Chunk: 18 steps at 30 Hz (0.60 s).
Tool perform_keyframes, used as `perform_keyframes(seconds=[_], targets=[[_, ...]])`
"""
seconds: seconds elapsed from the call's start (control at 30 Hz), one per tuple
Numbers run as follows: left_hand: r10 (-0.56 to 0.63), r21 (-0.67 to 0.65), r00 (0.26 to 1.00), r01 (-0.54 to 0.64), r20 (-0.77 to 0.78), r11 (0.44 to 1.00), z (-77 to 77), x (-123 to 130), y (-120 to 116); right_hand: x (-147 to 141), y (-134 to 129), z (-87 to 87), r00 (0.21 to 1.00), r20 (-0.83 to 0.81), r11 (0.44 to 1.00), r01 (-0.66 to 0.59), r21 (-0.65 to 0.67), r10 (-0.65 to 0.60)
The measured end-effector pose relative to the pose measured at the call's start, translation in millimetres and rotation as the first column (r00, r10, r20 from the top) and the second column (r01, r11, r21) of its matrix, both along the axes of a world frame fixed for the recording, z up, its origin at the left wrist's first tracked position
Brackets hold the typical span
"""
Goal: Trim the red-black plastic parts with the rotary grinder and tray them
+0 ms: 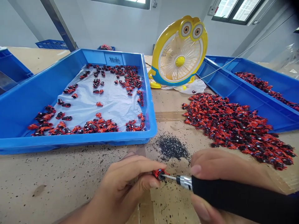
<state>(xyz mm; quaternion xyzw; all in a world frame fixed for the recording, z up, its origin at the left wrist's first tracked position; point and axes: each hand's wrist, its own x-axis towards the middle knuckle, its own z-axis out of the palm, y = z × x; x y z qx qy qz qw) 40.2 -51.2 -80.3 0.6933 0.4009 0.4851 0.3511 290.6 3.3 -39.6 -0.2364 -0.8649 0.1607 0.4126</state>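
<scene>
**Down at the table edge: tiny part, spinning bit**

We pinch a red-and-black piece (159,173) in our left hand (123,186); right hand (224,177) wraps the rotary tool (233,194), tip touching it. Loose pinch, and the bit probably skids into fingertips (154,183).

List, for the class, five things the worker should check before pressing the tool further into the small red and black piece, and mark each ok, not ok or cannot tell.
1. Left hand pinches the red and black piece firmly between thumb and fingers: ok.
2. Right hand grips the black-handled tool: ok.
3. Tool tip meets the piece's opening: ok.
4. Fingertips of the left hand stay clear of the tip: cannot tell, they are very close.
5. Blue tray and unworked pile lie within sight, apart from the black shavings: ok.
</scene>
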Motion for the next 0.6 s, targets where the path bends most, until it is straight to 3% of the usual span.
perform_keyframes(seconds=[0.27, 0.47, 0.6], targets=[[0.001, 0.006, 1.000, -0.001, -0.005, 1.000, 0.9, 0.9, 0.7, -4.5, -1.5, -2.3, 0.998, -0.046, 0.998, 0.045, 0.046, -0.043], [0.013, -0.002, 1.000, -0.013, -0.005, 1.000, 4.3, 2.0, 0.2, -5.9, 2.1, -2.1, 0.998, -0.062, 1.000, 0.020, -0.002, -0.020], [0.019, -0.003, 1.000, -0.019, -0.013, 1.000, 5.0, 2.6, 1.1, -5.7, -5.9, 1.2, 0.988, -0.123, 0.994, 0.087, -0.059, -0.094]])
